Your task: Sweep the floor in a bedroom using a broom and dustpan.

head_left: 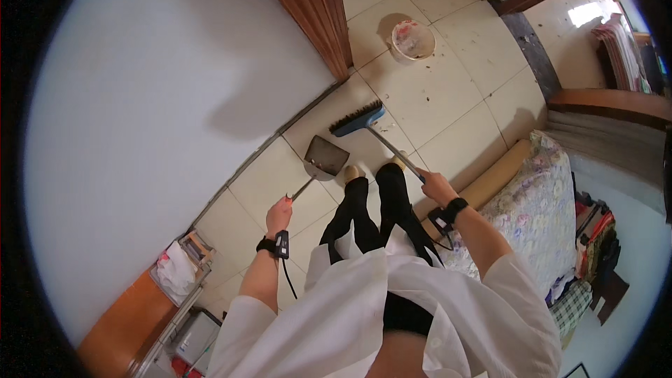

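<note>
My left hand (279, 216) grips the handle of a long-handled dustpan (326, 156), whose pan rests on the tiled floor near the wall with a few bits of debris in it. In my right hand (438, 187) is the shaft of a broom with a blue head (361, 119) and dark bristles. The broom head lies just beyond the dustpan's mouth, apart from it, with its bristles turned away from me. Small pale scraps (387, 127) lie on the tiles beside the broom head. Both my wrists carry black straps with small cabled devices.
A whitish plastic bucket (413, 41) stands on the floor ahead, with dark debris scattered around it. A brown wooden door frame (331, 21) ends the white wall (173, 115) on the left. To the right is a bed with a floral cover (541, 199); a doorway opens beyond.
</note>
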Demonstrator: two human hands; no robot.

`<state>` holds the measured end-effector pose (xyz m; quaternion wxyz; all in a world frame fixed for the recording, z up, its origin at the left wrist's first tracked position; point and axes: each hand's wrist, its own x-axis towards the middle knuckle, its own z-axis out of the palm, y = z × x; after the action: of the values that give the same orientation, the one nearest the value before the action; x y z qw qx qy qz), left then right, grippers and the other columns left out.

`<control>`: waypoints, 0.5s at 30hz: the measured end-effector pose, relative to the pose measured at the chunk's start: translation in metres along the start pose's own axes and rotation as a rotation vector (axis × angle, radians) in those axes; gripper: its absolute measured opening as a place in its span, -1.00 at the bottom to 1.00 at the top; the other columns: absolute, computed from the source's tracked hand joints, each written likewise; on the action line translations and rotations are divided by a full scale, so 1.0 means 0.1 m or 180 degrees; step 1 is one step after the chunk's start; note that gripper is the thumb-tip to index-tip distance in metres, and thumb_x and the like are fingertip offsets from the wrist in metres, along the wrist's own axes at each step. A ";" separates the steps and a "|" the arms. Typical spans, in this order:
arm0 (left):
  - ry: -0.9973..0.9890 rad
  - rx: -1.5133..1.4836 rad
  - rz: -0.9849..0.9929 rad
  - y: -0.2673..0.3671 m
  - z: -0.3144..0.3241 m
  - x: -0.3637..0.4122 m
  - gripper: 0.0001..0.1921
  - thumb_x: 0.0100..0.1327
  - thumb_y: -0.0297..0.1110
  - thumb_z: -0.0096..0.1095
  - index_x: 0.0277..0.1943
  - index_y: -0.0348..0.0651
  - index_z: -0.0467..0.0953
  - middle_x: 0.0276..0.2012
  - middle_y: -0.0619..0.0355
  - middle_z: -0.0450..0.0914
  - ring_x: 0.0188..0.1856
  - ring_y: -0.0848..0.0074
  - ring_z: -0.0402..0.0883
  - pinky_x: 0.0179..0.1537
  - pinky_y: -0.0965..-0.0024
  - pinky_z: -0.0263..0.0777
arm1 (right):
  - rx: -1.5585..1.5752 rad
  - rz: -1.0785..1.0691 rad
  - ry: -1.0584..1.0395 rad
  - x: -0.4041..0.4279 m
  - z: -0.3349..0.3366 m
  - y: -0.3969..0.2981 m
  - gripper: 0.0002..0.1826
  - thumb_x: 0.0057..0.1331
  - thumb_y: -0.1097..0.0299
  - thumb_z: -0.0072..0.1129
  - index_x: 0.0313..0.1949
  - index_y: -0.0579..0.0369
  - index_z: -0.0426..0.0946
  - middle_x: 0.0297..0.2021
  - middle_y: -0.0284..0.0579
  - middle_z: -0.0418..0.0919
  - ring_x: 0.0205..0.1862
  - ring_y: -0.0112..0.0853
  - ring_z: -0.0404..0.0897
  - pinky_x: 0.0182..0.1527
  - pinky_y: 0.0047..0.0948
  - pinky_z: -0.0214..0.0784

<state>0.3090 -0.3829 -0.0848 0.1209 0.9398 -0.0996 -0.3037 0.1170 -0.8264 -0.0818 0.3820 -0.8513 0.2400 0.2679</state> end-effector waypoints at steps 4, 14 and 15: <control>-0.0296 0.0337 0.0457 -0.04 -0.04 0.40 -0.76 0.16 -0.25 0.02 -0.11 -0.01 0.47 -0.32 -0.02 0.59 -0.26 0.07 0.56 -0.26 0.08 0.44 | 0.0552 0.0472 0.0310 -0.63 0.24 0.03 -0.36 0.10 0.47 0.11 0.23 -0.08 0.28 -0.51 0.03 0.51 -0.49 -0.21 0.53 -0.43 -0.30 0.39; -0.0452 0.0669 0.0991 0.31 0.09 0.97 -0.77 0.19 -0.33 -0.10 -0.15 -0.11 0.49 -0.28 -0.04 0.60 -0.23 0.06 0.57 -0.22 0.03 0.42 | 0.3885 0.1752 0.0228 -0.66 1.10 -0.07 -0.31 0.21 0.44 0.05 0.33 -0.05 0.06 -0.65 -0.29 0.31 -0.61 -0.49 0.43 -0.59 -0.42 0.31; -0.0415 0.0718 0.1024 0.34 0.07 1.00 -0.76 0.21 -0.32 -0.11 -0.16 -0.12 0.49 -0.28 -0.05 0.60 -0.23 0.06 0.56 -0.21 0.03 0.42 | 0.3579 0.1628 0.0081 -0.64 1.22 -0.12 -0.31 0.20 0.44 0.05 0.32 -0.04 0.08 -0.64 -0.25 0.34 -0.61 -0.48 0.44 -0.58 -0.42 0.32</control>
<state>0.3805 -0.4427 -0.1347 0.0551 0.8977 -0.2894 -0.3276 0.0431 -0.7115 -0.1034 0.6930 -0.4382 0.5456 0.1734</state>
